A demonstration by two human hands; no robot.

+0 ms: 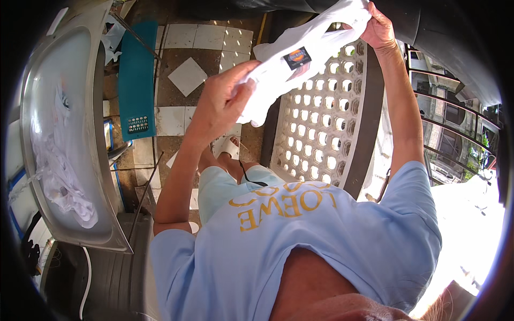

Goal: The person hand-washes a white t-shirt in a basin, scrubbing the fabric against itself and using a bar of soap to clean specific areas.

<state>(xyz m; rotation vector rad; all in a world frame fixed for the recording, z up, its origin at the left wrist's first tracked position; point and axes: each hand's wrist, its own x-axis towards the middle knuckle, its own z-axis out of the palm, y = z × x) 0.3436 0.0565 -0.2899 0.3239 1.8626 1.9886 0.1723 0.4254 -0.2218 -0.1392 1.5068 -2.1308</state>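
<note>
At the far left, a steel sink (114, 229) is holding what looks like cloudy water, its raised sides probably serving to contain the wet, and a white bundle (59, 179) is lying crumpled in it. Beyond the rim, a teal board (136, 75) is showing above the tiles (187, 75); whether it is standing or lying flat, I cannot tell. Next, the left hand (218, 101) is gripping the lower left end of a white garment (273, 77), thumb and fingers pressing together with only fabric between them. The garment is hanging in the air between both hands, well apart from the sink; the wide grip is presumably drawing it out lengthwise, so that its dark patch (297, 58) is facing up towards the wearer. Behind it, a pale lattice (309, 106) is letting light through its holes. Further right, the right hand (378, 29) is pinching the upper end, fingers nearly closed on the cloth, and that arm is reaching higher, likely to hold the length off the floor. At the far right, dark railings (452, 100) are bordering the bright outside
</note>
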